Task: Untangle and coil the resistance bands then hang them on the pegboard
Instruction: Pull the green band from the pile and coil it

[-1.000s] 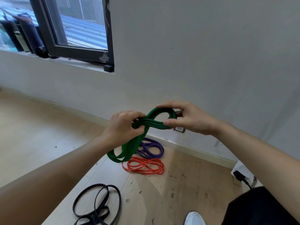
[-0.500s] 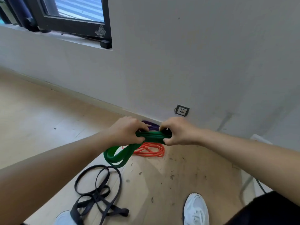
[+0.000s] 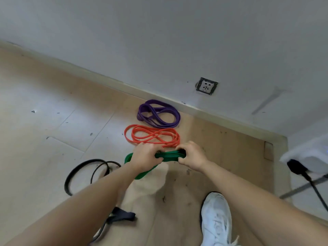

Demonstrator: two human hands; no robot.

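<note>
My left hand [image 3: 147,157] and right hand [image 3: 192,157] each had fingers curled round the bunched green band [image 3: 168,156], gripping it between them low over the wooden floor [image 3: 221,148]. Just beyond it lay the coiled orange band [image 3: 152,135], then the purple band [image 3: 159,112] near the wall. The black band [image 3: 79,173] lay to my left, and my white shoe [image 3: 216,221] was nearest.

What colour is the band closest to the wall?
Purple band, seen best in the head view.
</note>
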